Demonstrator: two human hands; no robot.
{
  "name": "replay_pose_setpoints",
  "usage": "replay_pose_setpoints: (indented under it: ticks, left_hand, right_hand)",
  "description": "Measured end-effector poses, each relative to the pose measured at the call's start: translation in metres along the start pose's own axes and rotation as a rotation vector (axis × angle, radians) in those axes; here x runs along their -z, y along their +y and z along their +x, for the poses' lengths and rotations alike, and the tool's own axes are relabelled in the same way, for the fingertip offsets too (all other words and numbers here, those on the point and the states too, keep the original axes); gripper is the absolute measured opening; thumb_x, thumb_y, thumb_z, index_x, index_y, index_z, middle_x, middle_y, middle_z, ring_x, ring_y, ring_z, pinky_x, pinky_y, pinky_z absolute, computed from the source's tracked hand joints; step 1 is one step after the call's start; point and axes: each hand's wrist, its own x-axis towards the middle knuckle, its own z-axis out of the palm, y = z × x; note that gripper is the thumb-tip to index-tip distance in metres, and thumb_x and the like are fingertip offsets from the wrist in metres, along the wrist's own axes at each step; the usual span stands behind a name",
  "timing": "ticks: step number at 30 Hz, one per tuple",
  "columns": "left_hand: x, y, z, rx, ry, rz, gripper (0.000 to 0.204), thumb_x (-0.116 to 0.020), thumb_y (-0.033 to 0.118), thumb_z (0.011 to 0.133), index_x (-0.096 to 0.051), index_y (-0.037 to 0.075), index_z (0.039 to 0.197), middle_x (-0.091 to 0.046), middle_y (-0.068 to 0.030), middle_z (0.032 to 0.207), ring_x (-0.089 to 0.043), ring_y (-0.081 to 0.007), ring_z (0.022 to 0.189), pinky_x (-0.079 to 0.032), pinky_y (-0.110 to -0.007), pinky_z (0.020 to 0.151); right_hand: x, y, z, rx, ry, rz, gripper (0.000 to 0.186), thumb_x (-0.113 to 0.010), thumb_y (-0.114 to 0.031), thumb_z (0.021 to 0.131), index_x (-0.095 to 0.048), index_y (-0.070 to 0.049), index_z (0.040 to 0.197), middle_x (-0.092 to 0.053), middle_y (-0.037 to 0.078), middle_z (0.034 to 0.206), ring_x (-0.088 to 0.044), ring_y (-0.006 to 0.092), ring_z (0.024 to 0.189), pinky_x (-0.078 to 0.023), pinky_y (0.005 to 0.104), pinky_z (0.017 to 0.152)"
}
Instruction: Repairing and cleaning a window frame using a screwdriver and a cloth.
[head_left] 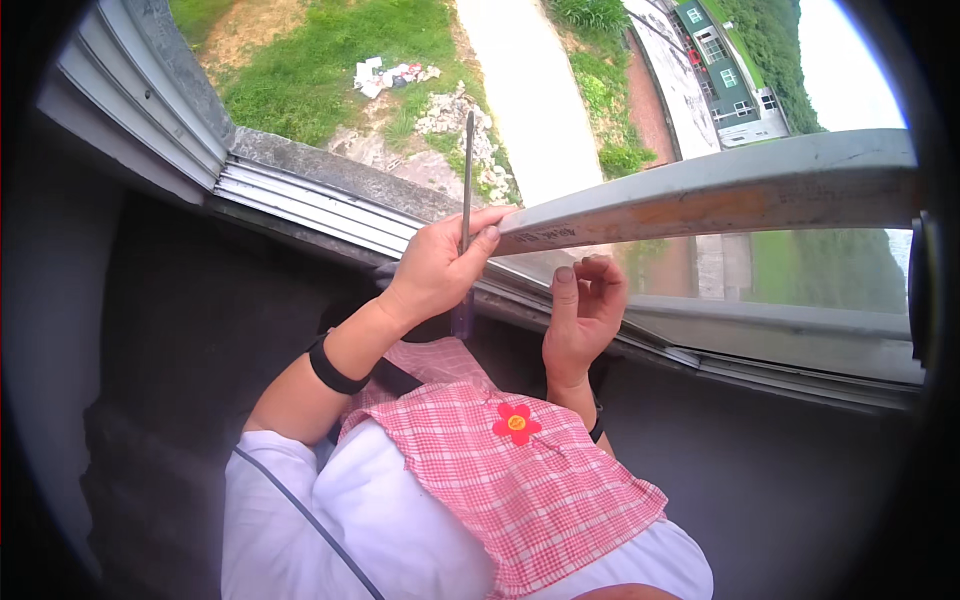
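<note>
A long-shafted screwdriver (467,180) stands nearly upright in my left hand (437,265), its tip pointing up and away. Below that hand shows its dark purple handle (462,318). The thumb and fingers of the same hand also reach the near end of a pale window sash (720,195), which slants up to the right. Just under the sash, my right hand (585,325) is raised with its fingers curled in toward the thumb. Whatever may lie between those fingertips is too small or hidden to make out.
A white sliding-window track (320,212) runs across in front of me, with a concrete ledge (340,178) beyond it. Glass (800,270) fills the right side. Outside lie grass, rubble (460,125), a pale path (520,90) and a green building (715,60).
</note>
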Motion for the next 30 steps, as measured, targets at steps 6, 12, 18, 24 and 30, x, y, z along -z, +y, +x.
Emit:
replay_pose_setpoints:
  ticks: [6, 12, 18, 24, 30]
  left_hand:
    - [0.005, 0.030, 0.018, 0.209, -0.097, 0.013, 0.032, -0.054, 0.022, 0.098, -0.062, 0.006, 0.124, -0.062, -0.0008, 0.075, -0.054, -0.0069, 0.066, -0.046, -0.025, 0.064]
    - [0.026, 0.062, 0.040, -0.122, -0.132, 0.127, 0.039, -0.053, 0.020, 0.099, -0.053, 0.012, 0.138, -0.064, -0.0002, 0.092, -0.053, -0.0038, 0.062, -0.045, -0.021, 0.059]
    - [0.145, 0.077, 0.076, -0.185, -0.362, 0.066, 0.042, -0.055, 0.018, 0.097, -0.051, 0.017, 0.139, -0.066, -0.0167, 0.109, -0.067, -0.0277, 0.093, -0.051, -0.034, 0.081]
    - [0.085, 0.080, 0.089, -0.150, -0.444, 0.185, 0.038, -0.055, 0.021, 0.097, -0.055, 0.016, 0.135, -0.068, -0.0144, 0.088, -0.067, -0.0281, 0.077, -0.050, -0.035, 0.068]
    - [0.061, 0.057, 0.086, -0.256, -0.406, 0.213, 0.033, -0.055, 0.023, 0.097, -0.059, 0.015, 0.128, -0.066, -0.0133, 0.078, -0.066, -0.0257, 0.068, -0.049, -0.035, 0.062]
  right_hand:
    - [0.005, -0.033, 0.026, -0.043, 0.009, -0.049, 0.021, -0.069, -0.004, 0.088, -0.058, 0.000, 0.105, -0.059, 0.005, 0.099, -0.057, 0.0103, 0.085, -0.048, 0.0243, 0.078]
    - [-0.025, -0.073, 0.058, 0.138, 0.127, -0.197, 0.018, -0.072, -0.001, 0.085, -0.063, 0.002, 0.101, -0.065, 0.007, 0.095, -0.061, 0.0118, 0.080, -0.050, 0.0245, 0.074]
    - [-0.169, -0.092, 0.059, 0.311, 0.355, -0.434, 0.018, -0.075, 0.001, 0.079, -0.066, 0.002, 0.095, -0.067, 0.010, 0.090, -0.064, 0.0156, 0.076, -0.052, 0.0257, 0.069]
    - [-0.133, -0.094, 0.073, 0.278, 0.541, -0.508, 0.013, -0.077, 0.000, 0.077, -0.069, 0.003, 0.086, -0.069, 0.011, 0.083, -0.068, 0.0170, 0.070, -0.053, 0.0271, 0.064]
    - [-0.119, -0.089, 0.067, 0.222, 0.631, -0.615, 0.009, -0.076, -0.003, 0.077, -0.070, -0.001, 0.084, -0.069, 0.010, 0.078, -0.069, 0.0213, 0.067, -0.053, 0.0289, 0.061]
